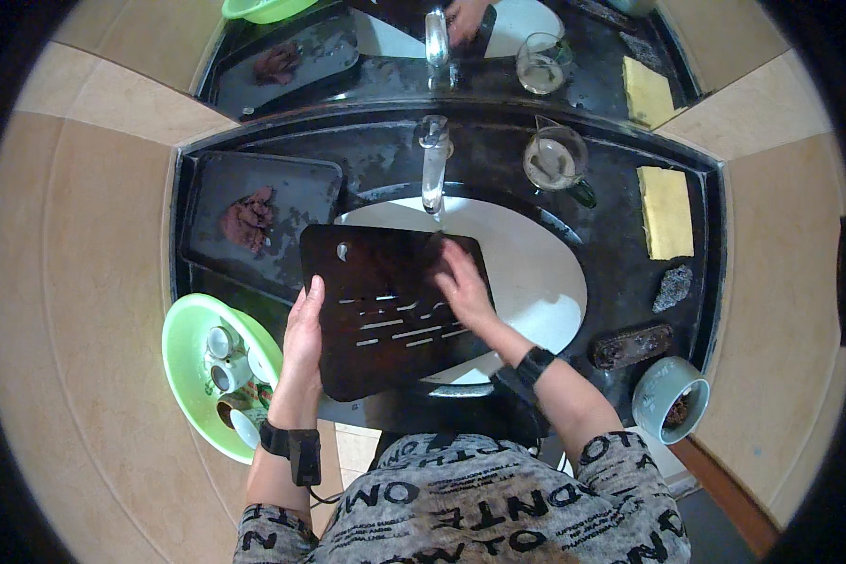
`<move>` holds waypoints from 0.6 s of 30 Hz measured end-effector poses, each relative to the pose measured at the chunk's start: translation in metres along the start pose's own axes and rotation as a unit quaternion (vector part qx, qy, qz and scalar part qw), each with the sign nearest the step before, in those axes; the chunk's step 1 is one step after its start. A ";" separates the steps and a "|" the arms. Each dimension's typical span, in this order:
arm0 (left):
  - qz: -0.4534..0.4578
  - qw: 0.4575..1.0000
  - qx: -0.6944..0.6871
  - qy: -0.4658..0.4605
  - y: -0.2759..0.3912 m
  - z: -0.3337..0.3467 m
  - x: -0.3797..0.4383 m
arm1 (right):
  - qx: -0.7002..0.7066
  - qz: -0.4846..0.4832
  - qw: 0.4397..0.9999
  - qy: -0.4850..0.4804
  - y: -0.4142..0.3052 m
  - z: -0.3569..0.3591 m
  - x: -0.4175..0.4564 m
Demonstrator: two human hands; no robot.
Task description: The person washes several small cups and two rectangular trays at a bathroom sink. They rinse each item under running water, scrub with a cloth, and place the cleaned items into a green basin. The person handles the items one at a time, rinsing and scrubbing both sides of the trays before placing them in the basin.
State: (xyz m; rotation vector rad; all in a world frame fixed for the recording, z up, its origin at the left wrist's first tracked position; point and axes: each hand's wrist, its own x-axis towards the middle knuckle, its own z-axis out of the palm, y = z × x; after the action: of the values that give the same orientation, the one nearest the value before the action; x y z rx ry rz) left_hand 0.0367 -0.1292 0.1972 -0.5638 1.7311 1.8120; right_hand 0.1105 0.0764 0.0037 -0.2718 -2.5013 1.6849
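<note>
A dark slotted board [388, 275], wet and glossy, is tilted over the white washbasin [536, 282]. Gripping its left edge is my left hand [304, 331], thumb on top and fingers behind. My right hand [463, 282], blurred, lies over the board's upper right part. Something dark shows at its fingertips, but I cannot tell whether it is held. Just beyond that hand is the metal faucet [434, 169], its spout pointing at the board's far edge.
At left are a dark tray [303, 190] with a crumpled reddish-brown cloth [248, 218] and a green basin [183, 374] of cups. Along the right stand a glass pitcher [555, 158], yellow sponge pad [666, 211], grey scouring pad [672, 287], dark block [632, 346] and pale pot [659, 388].
</note>
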 end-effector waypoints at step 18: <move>0.046 0.996 0.040 0.058 0.016 0.007 0.011 | 0.085 -0.283 0.952 -0.080 -0.155 0.032 0.036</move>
State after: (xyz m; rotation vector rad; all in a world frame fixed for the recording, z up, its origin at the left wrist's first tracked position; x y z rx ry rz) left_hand 0.0192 -0.1208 0.2026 -0.5752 1.9263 1.7940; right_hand 0.0558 -0.0023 0.1352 0.5666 -2.2020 1.6921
